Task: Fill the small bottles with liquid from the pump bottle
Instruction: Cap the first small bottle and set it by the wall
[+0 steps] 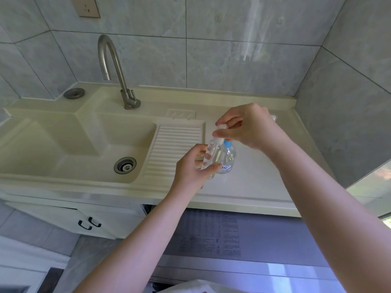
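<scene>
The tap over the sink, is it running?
Off, it seems: no water falls from the tap's spout, and the sink basin looks dry.

Soft daylight, wide-angle edge distortion

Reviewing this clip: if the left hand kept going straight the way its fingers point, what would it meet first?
The left hand already grips the small clear bottle, fingers pointing up-right. Going on, that bottle would probably meet the pump bottle just behind it, under the right hand on the white pump head. Depth is unclear.
</scene>
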